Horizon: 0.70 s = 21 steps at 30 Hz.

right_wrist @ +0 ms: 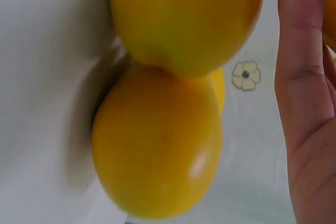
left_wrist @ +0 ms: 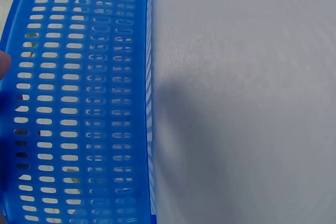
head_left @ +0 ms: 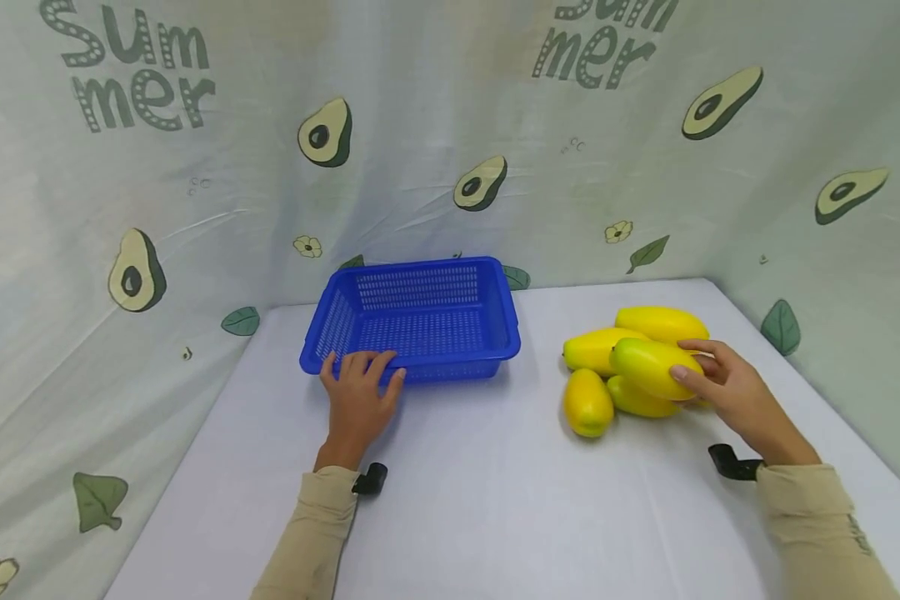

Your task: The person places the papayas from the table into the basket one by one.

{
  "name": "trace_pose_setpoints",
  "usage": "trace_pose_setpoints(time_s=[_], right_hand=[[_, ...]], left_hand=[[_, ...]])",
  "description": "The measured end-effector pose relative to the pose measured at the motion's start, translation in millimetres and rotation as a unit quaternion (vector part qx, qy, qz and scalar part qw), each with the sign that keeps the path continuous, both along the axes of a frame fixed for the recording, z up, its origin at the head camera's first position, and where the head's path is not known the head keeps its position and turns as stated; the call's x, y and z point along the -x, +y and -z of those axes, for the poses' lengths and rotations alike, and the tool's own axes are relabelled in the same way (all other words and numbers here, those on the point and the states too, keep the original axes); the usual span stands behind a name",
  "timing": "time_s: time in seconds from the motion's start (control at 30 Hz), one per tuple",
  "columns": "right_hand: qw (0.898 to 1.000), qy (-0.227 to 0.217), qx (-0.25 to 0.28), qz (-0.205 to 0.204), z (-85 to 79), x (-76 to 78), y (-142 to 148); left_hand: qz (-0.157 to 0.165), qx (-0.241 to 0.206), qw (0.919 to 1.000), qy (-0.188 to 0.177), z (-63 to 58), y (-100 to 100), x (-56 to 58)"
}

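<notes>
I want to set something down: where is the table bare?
Bare table shows between the blue basket and the yellow fruits, and nearer, between the two sleeves. Crowded: the clustered fruits, one in the right hand; the basket's near rim, under the left hand.

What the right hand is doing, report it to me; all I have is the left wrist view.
Observer: The right hand holds a yellow fruit with a greenish end.
Operator: Give me the position of the other fruits.
Observer: The other yellow fruits are clustered to the right of the blue basket.
Operator: Now tell me which part of the rim the left hand has.
Observer: The left hand grips the rim nearest the person, left of its middle.
</notes>
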State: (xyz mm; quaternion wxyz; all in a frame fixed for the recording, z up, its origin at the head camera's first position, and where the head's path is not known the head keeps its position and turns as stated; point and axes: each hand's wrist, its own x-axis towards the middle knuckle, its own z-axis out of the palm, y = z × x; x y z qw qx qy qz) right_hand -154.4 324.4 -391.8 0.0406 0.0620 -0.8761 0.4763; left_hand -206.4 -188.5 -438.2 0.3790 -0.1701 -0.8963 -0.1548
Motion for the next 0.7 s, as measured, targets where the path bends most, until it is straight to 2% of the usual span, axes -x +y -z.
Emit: trace_pose_setpoints(time_s=[0.17, 0.3, 0.43, 0.53, 0.7], right_hand=[[0.999, -0.017, 0.022, -0.023, -1.8, 15.7, -9], [0.995, -0.068, 0.055, -0.040, -9.3, 23.9, -15], [0.986, -0.117, 0.108, -0.051, -18.7, 31.9, -19], [0.982, -0.125, 0.133, -0.050, -22.3, 37.0, -24], [0.984, -0.124, 0.124, -0.042, -22.9, 44.1, -27]], left_hand=[[-0.002, 0.009, 0.9999, -0.008, 2.3, -4, 0.1], [0.000, 0.013, 0.9999, -0.005, 3.2, -4, -0.4], [0.002, 0.011, 0.9999, -0.002, 2.3, -4, -0.3], [0.000, 0.009, 1.0000, -0.001, 1.9, -4, 0.0], [0.001, 0.006, 1.0000, -0.003, 2.0, -5, 0.6]])
